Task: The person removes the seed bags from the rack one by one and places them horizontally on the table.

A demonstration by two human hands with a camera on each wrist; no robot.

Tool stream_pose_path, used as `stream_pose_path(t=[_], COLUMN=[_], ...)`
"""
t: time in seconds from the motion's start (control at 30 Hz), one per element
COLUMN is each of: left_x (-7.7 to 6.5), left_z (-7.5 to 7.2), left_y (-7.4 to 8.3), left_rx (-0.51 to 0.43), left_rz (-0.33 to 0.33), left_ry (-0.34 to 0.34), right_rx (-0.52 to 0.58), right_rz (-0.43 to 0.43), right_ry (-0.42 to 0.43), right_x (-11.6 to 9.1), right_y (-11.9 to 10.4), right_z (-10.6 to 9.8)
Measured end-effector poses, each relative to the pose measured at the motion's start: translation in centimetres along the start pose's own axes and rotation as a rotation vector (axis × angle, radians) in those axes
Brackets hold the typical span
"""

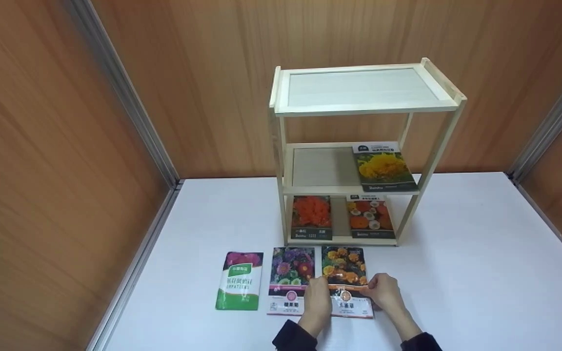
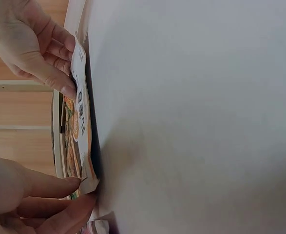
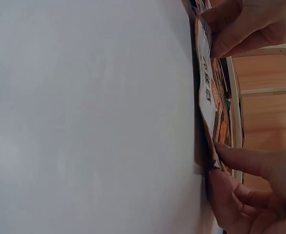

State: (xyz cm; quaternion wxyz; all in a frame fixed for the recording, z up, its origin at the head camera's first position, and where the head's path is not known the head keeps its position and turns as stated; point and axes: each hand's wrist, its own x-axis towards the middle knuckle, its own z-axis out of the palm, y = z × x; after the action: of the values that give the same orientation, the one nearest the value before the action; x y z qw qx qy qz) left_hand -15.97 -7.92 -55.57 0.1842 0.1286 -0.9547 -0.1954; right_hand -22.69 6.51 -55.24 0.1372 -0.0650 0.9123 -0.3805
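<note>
Surface: white tabletop (image 1: pixel 481 243), smooth, enclosed by wood-grain wall panels (image 1: pixel 203 87) with grey metal strips (image 1: pixel 130 97) at the corners.

Container: three-tier shelf (image 1: pixel 359 111), pale wood, rectangular, slatless, with a flat pale panel set in each framed tier; standing toward the back of the tabletop. Top tier: bare. Middle tier: one yellow-flower seed packet (image 1: pixel 383 168), at the right, its lower edge at the front rail. Bottom tier: one red-flower seed packet (image 1: pixel 311 214) at left; one mixed-flower seed packet (image 1: pixel 371 217), orange and white blooms, at right, apart.

On the tabletop before the shelf, left to right: green-and-white Impatiens packet (image 1: pixel 239 287), magenta blooms at top; purple-flower seed packet (image 1: pixel 291 273); orange-flower seed packet (image 1: pixel 344 265), glossy, thin, slightly bowed, white lower band, shadow along its near edge.

Hands: left hand (image 1: pixel 317 297), thumb and fingers nearly closed, pinching the orange-flower packet's left edge; right hand (image 1: pixel 386 291), likewise pinching its right edge. Dark sleeves (image 1: pixel 295 336) at both wrists.
</note>
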Motion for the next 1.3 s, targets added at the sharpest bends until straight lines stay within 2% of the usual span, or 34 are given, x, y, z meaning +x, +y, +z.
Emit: stream_pose_path(t=[0.23,0.33,0.47,0.57,0.7,0.93,1.17,1.3], left_x=[-0.3,-0.4,-0.2,0.1,0.7,2.2,5.2,7.3], left_z=[-0.3,-0.6,-1.4,-2.3,-4.0,-7.6,-11.9,-14.1], left_y=[-0.1,0.0,0.3,0.6,0.7,1.0,3.1,4.6], left_rx=[0.045,0.063,0.101,0.103,0.053,-0.059,-0.143,-0.223], left_rz=[0.029,0.016,-0.021,-0.02,0.023,0.112,0.085,0.091], left_ry=[0.023,0.016,-0.03,-0.085,-0.177,-0.289,-0.465,-0.512], right_rx=[-0.033,-0.084,-0.16,-0.189,-0.221,-0.238,-0.231,-0.251], right_rz=[0.016,-0.004,-0.055,-0.102,-0.163,-0.274,-0.345,-0.408], right_ry=[-0.031,-0.038,-0.037,-0.028,-0.029,-0.034,-0.006,0.014], right_x=[-0.4,-0.7,-1.3,-1.7,-2.2,-2.8,-3.0,-2.7], right_y=[-0.2,-0.4,-1.0,-1.9,-3.1,-5.5,-9.6,-12.1], right_z=[-0.3,-0.7,-1.7,-2.5,-3.7,-6.6,-10.8,-13.3])
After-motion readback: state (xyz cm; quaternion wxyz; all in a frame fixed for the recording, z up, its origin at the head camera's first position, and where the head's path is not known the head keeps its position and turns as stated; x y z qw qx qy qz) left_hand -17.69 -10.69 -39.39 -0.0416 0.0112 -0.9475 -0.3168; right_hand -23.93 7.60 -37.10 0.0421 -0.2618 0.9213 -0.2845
